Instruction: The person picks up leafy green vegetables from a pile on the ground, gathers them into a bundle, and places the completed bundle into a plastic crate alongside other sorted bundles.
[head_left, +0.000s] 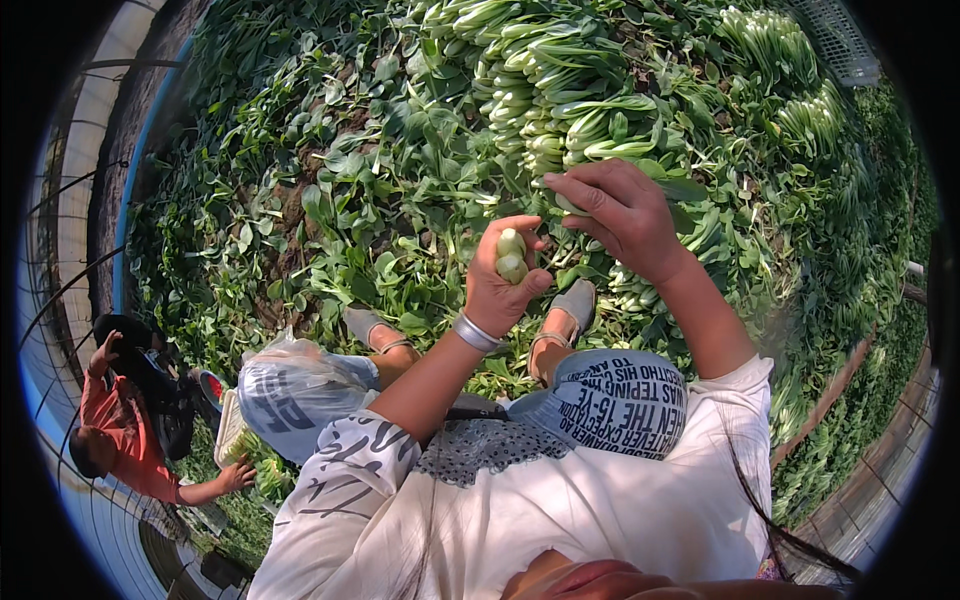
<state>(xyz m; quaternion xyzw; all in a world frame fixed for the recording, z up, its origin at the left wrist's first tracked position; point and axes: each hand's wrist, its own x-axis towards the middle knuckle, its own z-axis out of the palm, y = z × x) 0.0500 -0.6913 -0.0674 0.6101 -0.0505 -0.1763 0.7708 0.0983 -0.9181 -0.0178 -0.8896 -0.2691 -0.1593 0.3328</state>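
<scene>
My left hand (504, 279), with a silver bracelet at the wrist, is closed around pale stem bases of leafy greens (511, 256), their cut ends facing up. To its right and slightly higher, my right hand (626, 214) pinches a pale green stem base (570, 205) between thumb and fingers; its leaves seem to trail out behind the hand. Just beyond my hands, bunches of harvested greens (532, 112) lie in stacked rows, white stems side by side. A smaller bunch (634, 291) lies below my right forearm.
Leafy plants and loose leaves (360, 187) cover the soil around my sandalled feet (574, 307). More bunches (772, 45) and a white plastic crate (840, 45) are at the upper right. At the left a person in a red shirt (127, 442) reaches towards another crate (231, 431).
</scene>
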